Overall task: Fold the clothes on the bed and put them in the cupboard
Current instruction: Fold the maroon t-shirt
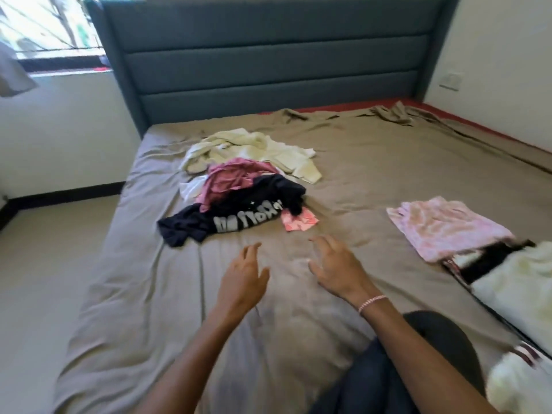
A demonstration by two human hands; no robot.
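Note:
A heap of unfolded clothes lies mid-bed: a cream garment (257,147) at the back, a mauve top (233,177) in the middle, a navy shirt with white lettering (239,213) in front, and a small pink piece (300,221) at its right. At the right, a folded pink garment (445,227) tops a stack with a black-and-white item (490,259) and a pale fluffy piece (519,291). My left hand (243,279) and my right hand (336,267) hover over the brown sheet (358,174), just short of the heap, fingers spread, holding nothing.
The teal padded headboard (268,61) stands at the far end. A window (44,25) is at the upper left, with bare floor (50,249) along the bed's left side. The white wall (501,70) runs close on the right. My knee in dark trousers (418,369) rests on the bed.

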